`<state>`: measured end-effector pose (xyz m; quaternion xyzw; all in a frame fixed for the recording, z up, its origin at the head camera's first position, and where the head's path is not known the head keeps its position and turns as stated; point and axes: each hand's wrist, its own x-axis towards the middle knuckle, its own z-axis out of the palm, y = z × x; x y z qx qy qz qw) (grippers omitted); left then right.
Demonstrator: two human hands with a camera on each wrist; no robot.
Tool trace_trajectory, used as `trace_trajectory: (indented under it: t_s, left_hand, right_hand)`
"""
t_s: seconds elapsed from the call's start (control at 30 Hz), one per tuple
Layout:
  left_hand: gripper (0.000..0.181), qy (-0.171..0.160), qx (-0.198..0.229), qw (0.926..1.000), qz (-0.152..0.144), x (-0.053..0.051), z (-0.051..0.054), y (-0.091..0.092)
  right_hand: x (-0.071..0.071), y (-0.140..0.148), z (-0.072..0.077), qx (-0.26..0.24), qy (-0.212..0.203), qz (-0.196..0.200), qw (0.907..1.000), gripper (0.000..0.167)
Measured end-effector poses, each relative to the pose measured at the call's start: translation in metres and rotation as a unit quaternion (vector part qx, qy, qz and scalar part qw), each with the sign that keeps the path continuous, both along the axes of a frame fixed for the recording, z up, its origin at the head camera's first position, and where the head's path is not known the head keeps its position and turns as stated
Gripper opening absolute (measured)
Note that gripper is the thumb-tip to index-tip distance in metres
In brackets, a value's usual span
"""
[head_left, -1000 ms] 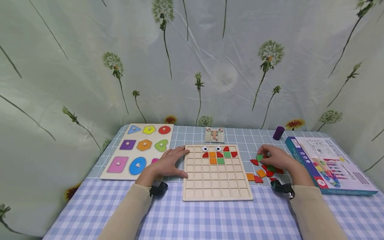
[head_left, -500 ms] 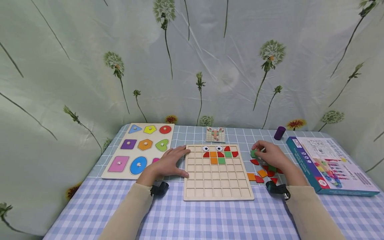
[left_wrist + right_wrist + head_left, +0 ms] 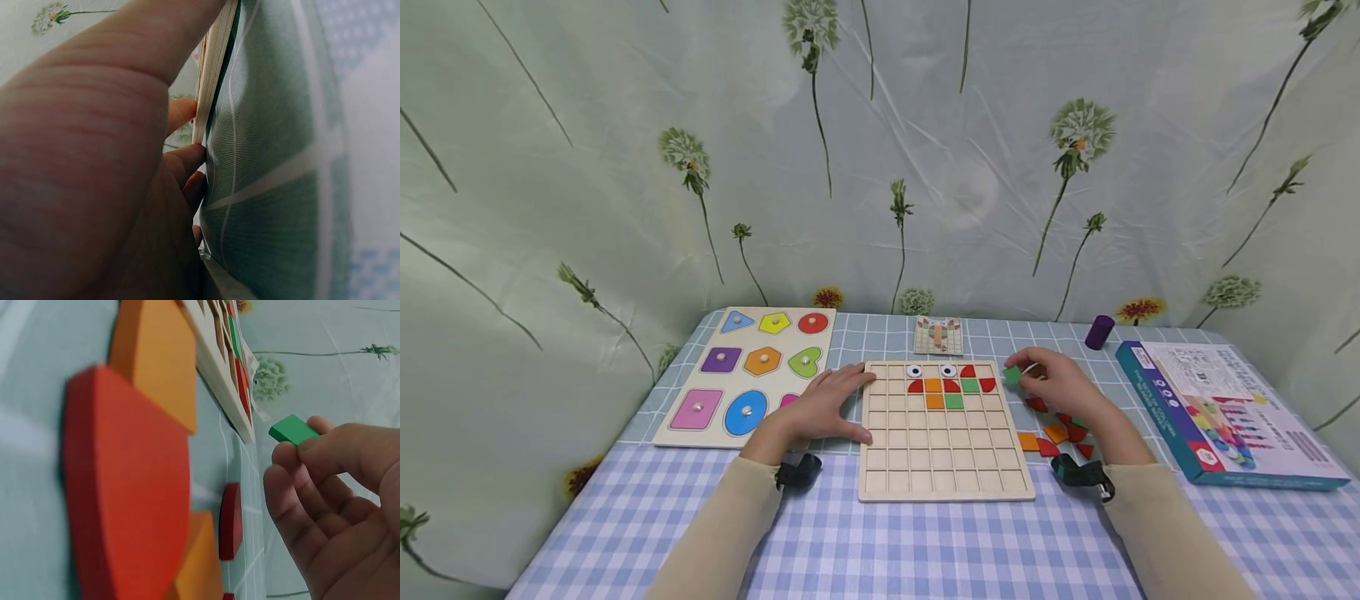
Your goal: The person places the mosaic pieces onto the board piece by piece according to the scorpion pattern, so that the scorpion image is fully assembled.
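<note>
flat green square tile (image 3: 1012,375) in a pinch, off the far right corner of the pale wooden grid board (image 3: 943,482)

right hand (image 3: 1060,386): thumb and fingertips pinch the green tile by its edges. right wrist view shows it held up clear of the table (image 3: 850,554), apart from the board.

left hand (image 3: 820,412): spread, thumb away from fingers, tips touching the board's left edge. left wrist view mostly filled by the palm side.

on the board, far rows: two white tiles with black-and-white eyes (image 3: 913,372), red quarter-round tiles (image 3: 967,372), orange square tiles (image 3: 932,386), green square tiles (image 3: 953,402). near rows are bare cells.

right of the board, under and near the right forearm: scattered loose red curved pieces (image 3: 1048,447) and loose orange square pieces (image 3: 1027,442), some partly hidden.

surroundings: small printed picture card (image 3: 937,336) just behind the board; cream peg puzzle with coloured shapes (image 3: 733,339) to the left, partly behind the left hand; dark purple cylinder (image 3: 1099,332) at far right, near a flat teal-sided printed box (image 3: 1247,400). table checked blue and white in front, grey-blue with white lines behind. beige sleeves (image 3: 722,525) on both arms. dandelion-print backdrop (image 3: 1000,200) beyond.
</note>
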<state>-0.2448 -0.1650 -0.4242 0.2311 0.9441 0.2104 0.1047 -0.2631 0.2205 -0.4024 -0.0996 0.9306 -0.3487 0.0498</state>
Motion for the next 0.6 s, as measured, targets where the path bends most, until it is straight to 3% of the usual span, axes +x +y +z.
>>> trace_trajectory:
  t_s: [0.33, 0.6]
  left_hand:
    - [0.099, 0.0, -0.001, 1.0, -0.001, 0.0, 0.0, 0.0]
    - [0.099, 0.002, -0.002, 1.0, 0.003, 0.0, -0.001, 0.0]
  right_hand:
    - [0.0, -0.015, 0.0, -0.009, -0.021, 0.023, 0.9995, 0.031]
    - [0.002, -0.031, 0.002, 0.0, 0.013, 0.052, 0.9986, 0.028]
